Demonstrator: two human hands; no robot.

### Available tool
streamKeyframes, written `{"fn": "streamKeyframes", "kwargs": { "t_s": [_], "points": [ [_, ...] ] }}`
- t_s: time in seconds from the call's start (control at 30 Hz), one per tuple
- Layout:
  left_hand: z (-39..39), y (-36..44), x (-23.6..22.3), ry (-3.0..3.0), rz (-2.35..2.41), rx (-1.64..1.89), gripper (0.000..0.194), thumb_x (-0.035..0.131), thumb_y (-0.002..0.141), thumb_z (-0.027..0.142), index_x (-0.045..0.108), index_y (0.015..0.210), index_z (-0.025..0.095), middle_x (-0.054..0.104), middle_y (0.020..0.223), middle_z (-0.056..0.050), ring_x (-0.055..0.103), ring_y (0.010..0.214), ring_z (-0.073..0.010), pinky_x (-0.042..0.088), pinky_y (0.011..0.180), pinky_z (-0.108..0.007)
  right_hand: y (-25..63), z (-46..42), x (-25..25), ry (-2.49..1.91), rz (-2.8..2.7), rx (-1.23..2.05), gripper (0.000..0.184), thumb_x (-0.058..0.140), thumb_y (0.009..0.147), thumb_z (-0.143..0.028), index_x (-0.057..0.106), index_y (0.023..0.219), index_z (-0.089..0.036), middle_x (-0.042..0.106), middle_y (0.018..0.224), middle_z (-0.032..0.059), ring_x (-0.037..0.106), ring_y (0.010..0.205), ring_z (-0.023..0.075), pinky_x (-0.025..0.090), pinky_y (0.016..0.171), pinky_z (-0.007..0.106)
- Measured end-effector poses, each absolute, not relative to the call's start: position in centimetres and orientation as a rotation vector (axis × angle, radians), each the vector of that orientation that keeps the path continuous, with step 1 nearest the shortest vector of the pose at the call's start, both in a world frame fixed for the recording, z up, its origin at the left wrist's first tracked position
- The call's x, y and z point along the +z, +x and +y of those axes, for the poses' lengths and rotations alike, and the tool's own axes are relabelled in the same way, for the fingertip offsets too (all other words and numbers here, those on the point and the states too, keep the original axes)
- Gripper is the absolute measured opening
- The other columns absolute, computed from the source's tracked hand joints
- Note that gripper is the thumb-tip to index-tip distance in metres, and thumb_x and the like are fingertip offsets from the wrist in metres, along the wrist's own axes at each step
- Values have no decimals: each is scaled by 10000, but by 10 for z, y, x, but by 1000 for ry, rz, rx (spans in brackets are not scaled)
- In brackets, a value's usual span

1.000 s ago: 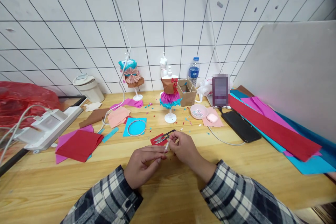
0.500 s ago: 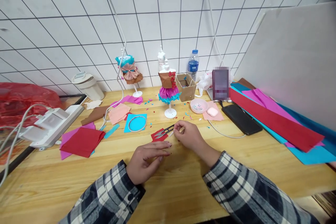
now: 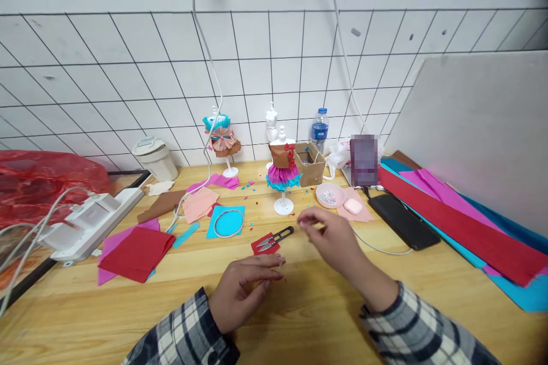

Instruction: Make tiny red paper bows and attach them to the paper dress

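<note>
My left hand (image 3: 246, 291) rests on the wooden table (image 3: 128, 308), fingers loosely apart and empty, fingertips just short of a red paper scrap (image 3: 262, 247). Black thread snips (image 3: 277, 236) lie on that scrap. My right hand (image 3: 331, 236) is lifted slightly, a little blurred, to the right of the snips. Its thumb and forefinger are pinched together; I cannot make out what is between them. Just beyond it stands a small white mannequin (image 3: 282, 174) in a brown, pink and teal paper dress.
A pink bead dish (image 3: 329, 195), pink earbud case (image 3: 353, 206), black phone (image 3: 402, 219), cardboard box (image 3: 310, 164) and long coloured paper sheets (image 3: 462, 222) lie right. Left lie a blue sheet with a metal ring (image 3: 226, 221), red paper squares (image 3: 137, 246) and a power strip (image 3: 89, 219).
My hands have parted: the right hand carried the small white piece from the left hand past the snips and now hangs raised to their right. The left hand stayed down. The view tilted up.
</note>
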State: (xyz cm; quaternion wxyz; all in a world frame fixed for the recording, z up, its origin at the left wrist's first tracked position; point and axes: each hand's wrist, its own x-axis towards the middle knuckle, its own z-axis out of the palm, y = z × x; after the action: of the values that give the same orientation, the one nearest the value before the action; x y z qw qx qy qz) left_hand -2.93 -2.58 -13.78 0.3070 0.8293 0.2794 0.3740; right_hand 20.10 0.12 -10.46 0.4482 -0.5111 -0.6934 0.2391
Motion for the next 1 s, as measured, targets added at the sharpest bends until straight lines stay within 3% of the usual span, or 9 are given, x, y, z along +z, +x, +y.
{"fn": "streamKeyframes", "kwargs": {
  "t_s": [0.2, 0.3, 0.43, 0.57, 0.73, 0.87, 0.93, 1.0],
  "points": [
    [-25, -29, -141, 2155, 736, 1012, 273, 533, 841, 82, 724, 990, 209, 733, 1059, -86, 687, 1011, -198, 562, 889, -318, 238, 92, -55, -1323, -1363, 191, 201, 581, 804, -266, 732, 911, -188, 744, 869, 56, 674, 759, 191, 505, 744, 315],
    [-26, -30, -142, 2112, 772, 1020, 259, 534, 853, 107, 733, 979, 214, 736, 1052, -83, 690, 1003, -199, 563, 884, -320, 248, 146, -60, -1460, -1439, 167, 288, 517, 846, -263, 724, 1035, -198, 750, 912, 60, 682, 779, 197, 502, 779, 335],
    [-25, -33, -143, 2057, 845, 1009, 233, 547, 862, 150, 749, 959, 212, 736, 1057, -86, 691, 1001, -203, 561, 886, -323, 251, 179, -81, -1492, -1495, 166, 266, 555, 789, -167, 756, 947, -240, 745, 997, 35, 665, 918, 216, 481, 844, 342],
    [-23, -34, -144, 2017, 867, 984, 214, 558, 864, 176, 755, 944, 203, 737, 1053, -91, 692, 996, -207, 553, 894, -330, 257, 171, -86, -1507, -1390, 107, 295, 496, 844, -228, 727, 1027, -211, 734, 1007, 64, 650, 846, 213, 472, 814, 355],
    [-23, -33, -145, 1925, 871, 977, 222, 545, 881, 217, 761, 933, 199, 731, 1067, -102, 678, 1027, -225, 538, 918, -361, 253, 116, -89, -1346, -1295, 15, 296, 470, 881, -277, 671, 1076, -183, 698, 918, 62, 572, 660, 168, 453, 662, 307],
    [-23, -32, -145, 1808, 876, 968, 213, 569, 880, 262, 770, 912, 202, 736, 1054, -103, 680, 1015, -228, 531, 922, -361, 222, 44, -115, -1105, -1561, 213, 218, 498, 891, -278, 673, 1001, -206, 665, 834, 45, 544, 634, 157, 446, 593, 285],
    [-23, -33, -144, 1737, 869, 986, 203, 589, 872, 284, 774, 902, 207, 738, 1050, -99, 681, 1012, -230, 525, 930, -359, 206, 16, -127, -927, -1847, 412, 219, 550, 868, -274, 669, 1044, -222, 679, 960, 55, 598, 816, 183, 492, 752, 326],
    [-22, -33, -143, 1683, 857, 1004, 188, 611, 860, 297, 777, 891, 214, 738, 1054, -93, 679, 1016, -230, 518, 937, -353, 194, -2, -132, -811, -2037, 524, 306, 614, 833, -302, 652, 1131, -244, 635, 1190, 62, 521, 1147, 244, 390, 1015, 432]
  ]
}}
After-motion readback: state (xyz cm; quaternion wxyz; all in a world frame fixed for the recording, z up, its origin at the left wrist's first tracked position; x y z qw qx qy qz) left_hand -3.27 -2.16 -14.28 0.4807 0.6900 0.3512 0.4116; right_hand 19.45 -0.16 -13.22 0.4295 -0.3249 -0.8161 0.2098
